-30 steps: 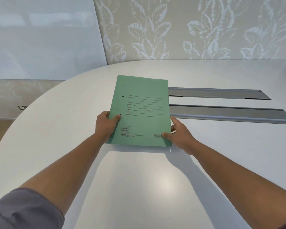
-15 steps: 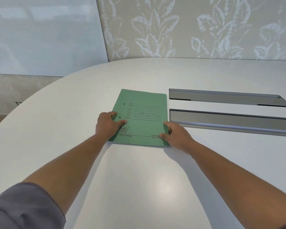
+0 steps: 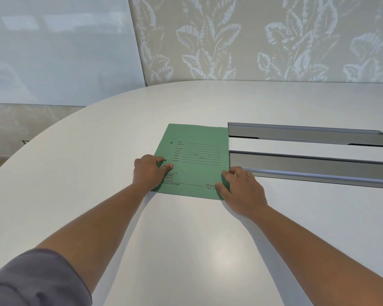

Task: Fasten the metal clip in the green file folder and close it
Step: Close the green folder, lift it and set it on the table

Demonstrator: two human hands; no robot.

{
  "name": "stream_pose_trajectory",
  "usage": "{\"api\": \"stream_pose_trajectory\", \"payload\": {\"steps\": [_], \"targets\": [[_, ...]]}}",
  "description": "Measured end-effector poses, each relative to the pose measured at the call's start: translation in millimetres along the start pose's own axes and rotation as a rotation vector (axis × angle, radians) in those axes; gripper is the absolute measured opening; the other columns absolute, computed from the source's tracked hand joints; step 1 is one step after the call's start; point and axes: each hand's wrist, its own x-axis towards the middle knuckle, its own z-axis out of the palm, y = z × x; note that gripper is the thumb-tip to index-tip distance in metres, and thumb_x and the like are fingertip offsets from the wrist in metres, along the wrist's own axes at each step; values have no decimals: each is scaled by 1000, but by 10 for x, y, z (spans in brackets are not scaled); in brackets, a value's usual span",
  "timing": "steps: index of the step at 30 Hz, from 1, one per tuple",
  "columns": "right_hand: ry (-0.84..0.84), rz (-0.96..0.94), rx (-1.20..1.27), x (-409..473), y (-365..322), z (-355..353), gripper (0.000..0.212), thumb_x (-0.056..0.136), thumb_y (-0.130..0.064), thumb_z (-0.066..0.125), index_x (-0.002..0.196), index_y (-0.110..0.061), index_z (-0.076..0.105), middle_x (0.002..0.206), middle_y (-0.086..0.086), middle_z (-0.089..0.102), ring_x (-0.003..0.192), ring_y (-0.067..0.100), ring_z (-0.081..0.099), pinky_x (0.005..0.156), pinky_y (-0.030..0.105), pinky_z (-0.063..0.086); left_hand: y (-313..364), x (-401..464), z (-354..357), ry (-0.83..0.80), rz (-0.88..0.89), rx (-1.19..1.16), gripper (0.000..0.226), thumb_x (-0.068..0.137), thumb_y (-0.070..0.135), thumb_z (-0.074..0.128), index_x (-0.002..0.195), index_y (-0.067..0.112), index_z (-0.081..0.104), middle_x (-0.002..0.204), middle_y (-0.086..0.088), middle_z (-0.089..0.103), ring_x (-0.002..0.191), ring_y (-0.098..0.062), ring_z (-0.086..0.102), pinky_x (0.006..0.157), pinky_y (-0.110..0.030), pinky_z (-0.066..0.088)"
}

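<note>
The green file folder lies closed and flat on the white table, printed cover up, two punched holes near its left edge. My left hand grips its near left edge, thumb on the cover. My right hand grips the near right corner, thumb on top. The metal clip is hidden inside the folder.
Two long grey metal channels are set into the table just right of the folder, touching its right edge. The table's curved edge runs along the left. A leaf-patterned wall stands behind.
The folder was held tilted up off the table a second ago; both hands have lowered it and it now lies flat, slightly farther from me.
</note>
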Motion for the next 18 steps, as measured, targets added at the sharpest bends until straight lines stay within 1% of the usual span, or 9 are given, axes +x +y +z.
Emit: {"api": "stream_pose_trajectory", "payload": {"steps": [7, 10, 14, 18], "targets": [[0, 20, 45, 0, 22, -9, 49, 98, -55, 44, 135, -26, 58, 141, -6, 50, 128, 25, 44, 94, 42, 48, 12, -6, 1, -8, 30, 51, 57, 90, 50, 70, 136, 17, 65, 129, -4, 66, 133, -33, 44, 103, -44, 47], [0, 17, 48, 4, 32, 1, 50, 98, -56, 44, 135, -25, 58, 142, -6, 50, 127, 25, 44, 94, 43, 49, 24, -13, -1, -22, 41, 80, 55, 92, 49, 68, 137, 17, 64, 131, -4, 65, 135, -34, 42, 101, -43, 45], [4, 32, 75, 7, 51, 20, 52, 98, -57, 45, 138, -26, 57, 143, -8, 50, 129, 24, 44, 95, 43, 49, 20, -8, -8, -41, 54, 113, 53, 94, 49, 65, 137, 19, 64, 133, -8, 62, 135, -36, 39, 104, -42, 40], [-1, 35, 81, 17, 57, 19, 52, 99, -56, 44, 138, -25, 57, 145, -8, 50, 130, 24, 43, 95, 43, 49, 15, 2, -15, -46, 56, 138, 55, 93, 51, 64, 139, 21, 62, 134, -8, 60, 136, -35, 39, 105, -43, 40]]}}
